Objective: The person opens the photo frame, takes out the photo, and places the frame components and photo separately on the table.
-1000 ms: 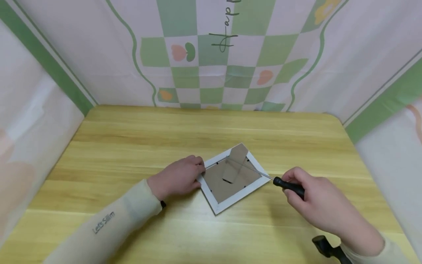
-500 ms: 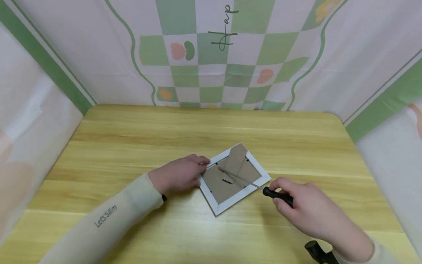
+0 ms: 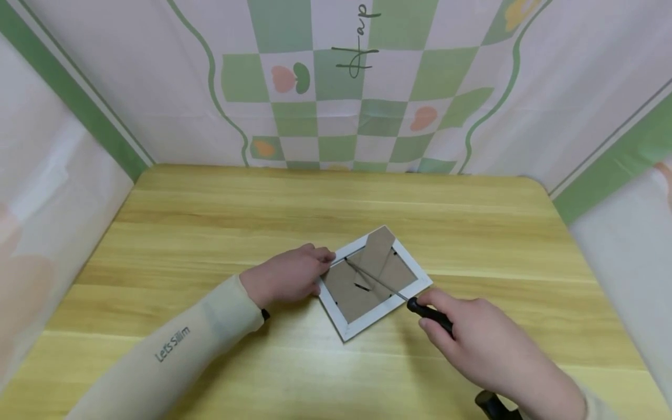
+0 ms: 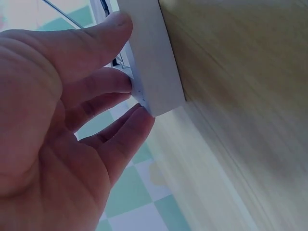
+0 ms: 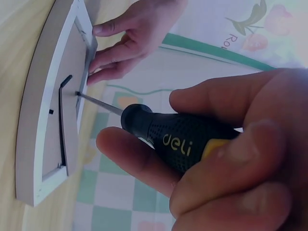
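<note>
A white picture frame (image 3: 370, 319) with a brown backboard (image 3: 341, 286) lies back side up on the table, turned at an angle. My left hand (image 3: 289, 273) grips its left corner; in the left wrist view, thumb and fingers (image 4: 132, 137) hold the frame's white edge (image 4: 154, 57). My right hand (image 3: 488, 344) holds a black-handled screwdriver (image 3: 429, 314), its shaft crossing the frame. In the right wrist view the screwdriver tip (image 5: 79, 94) is at a small dark tab near the inner edge. Curled fingers wrap the handle (image 5: 178, 137).
Beneath my right wrist, a black object (image 3: 493, 405) shows at the bottom edge of the head view. Around the frame spreads the wooden table (image 3: 210, 210). A green and white checked cloth (image 3: 336, 116) hangs behind it.
My right hand has moved left and toward the near side with the screwdriver, whose tip has shifted to the tab near the upper left inner edge. My left hand has slid slightly along the frame.
</note>
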`<state>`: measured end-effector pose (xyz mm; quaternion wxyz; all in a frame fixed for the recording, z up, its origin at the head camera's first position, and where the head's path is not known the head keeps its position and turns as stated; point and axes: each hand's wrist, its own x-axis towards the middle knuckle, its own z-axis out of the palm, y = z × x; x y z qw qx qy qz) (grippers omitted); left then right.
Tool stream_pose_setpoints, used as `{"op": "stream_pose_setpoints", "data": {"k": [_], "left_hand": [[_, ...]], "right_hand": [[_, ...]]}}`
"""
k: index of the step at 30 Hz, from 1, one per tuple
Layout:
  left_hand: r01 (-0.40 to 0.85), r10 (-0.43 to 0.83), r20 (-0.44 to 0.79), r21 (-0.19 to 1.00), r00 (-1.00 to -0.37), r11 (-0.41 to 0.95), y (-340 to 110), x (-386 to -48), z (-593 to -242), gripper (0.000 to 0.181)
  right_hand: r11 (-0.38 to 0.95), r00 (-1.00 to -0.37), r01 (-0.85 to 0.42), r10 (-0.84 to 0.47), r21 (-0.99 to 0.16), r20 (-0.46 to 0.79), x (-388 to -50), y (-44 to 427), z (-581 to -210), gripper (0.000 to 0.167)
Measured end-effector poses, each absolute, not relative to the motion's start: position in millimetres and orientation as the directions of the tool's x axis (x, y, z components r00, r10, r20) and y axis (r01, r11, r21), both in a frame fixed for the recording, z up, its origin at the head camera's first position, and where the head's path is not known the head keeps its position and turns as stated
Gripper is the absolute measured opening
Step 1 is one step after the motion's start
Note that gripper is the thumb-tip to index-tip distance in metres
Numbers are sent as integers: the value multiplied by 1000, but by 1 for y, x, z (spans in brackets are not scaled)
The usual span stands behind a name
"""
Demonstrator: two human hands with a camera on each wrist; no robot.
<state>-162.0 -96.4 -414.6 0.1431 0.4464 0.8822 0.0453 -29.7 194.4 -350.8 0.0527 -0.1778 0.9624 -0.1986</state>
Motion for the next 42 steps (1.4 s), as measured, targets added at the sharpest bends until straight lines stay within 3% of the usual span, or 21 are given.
{"op": "stream_pose_setpoints", "data": {"k": [10,17,23,42], "left_hand": [[806,829,-176,197,-532,559,-96,-165,-414,6],[795,820,-199,209,-536,570,-93,-166,-409,10],[800,823,-208,203,-529,565,-91,-167,-407,14],[844,853,-196,154,-484,514,-91,-168,-408,12]], "right_hand": [[863,-927,-350,-376,-364,1,-23,184,-354,20],[835,-904,-408,-427,-369,34,-19,175,-359,16],[825,-900,-392,-435,-407,-14,-18,173,-362,18],[829,-903,-405,-428,-386,29,-22,169,-362,19]]}}
